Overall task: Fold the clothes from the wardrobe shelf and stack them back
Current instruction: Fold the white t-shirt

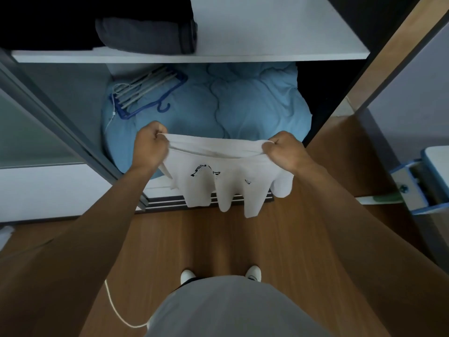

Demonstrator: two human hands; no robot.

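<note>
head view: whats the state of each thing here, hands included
white garment, unfolded, held up by its top edge, hanging above the floor
left hand, gripping the garment's left end
right hand, gripping the garment's right end
dark clothes, folded, lying on the upper shelf
blue duvet, bunched up in the compartment under the shelf
hangers, lying flat on the duvet

a puffy light-blue duvet (243, 103) lies bunched up, blue and pale hangers (148, 90) resting on its left part; a white cord (112, 300) crosses the wood floor (218, 239).
</note>
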